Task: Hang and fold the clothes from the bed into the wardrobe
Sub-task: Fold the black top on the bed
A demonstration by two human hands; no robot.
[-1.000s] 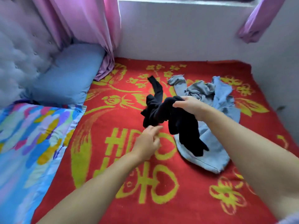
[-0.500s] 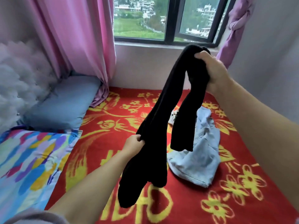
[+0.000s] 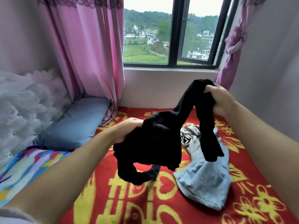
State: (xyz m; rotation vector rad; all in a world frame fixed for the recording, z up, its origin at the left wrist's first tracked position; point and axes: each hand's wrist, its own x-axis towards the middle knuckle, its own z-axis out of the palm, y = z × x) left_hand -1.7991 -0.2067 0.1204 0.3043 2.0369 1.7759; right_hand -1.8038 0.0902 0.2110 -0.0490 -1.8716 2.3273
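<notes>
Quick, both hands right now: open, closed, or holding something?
Left hand: closed, gripping the bunched lower part of the black garment.
Right hand: closed, gripping the same garment's upper end.

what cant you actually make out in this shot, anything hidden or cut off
- Head view: what kind of garment the black garment is; it hangs bunched between the left hand and right hand.
- Left hand's fingers: buried in the black cloth.
- Grey printed garment: mostly covered by the black one and the light blue denim; print unreadable.
- Wardrobe: nowhere in view.
- Colourful quilt: cut off by the left edge.
</notes>
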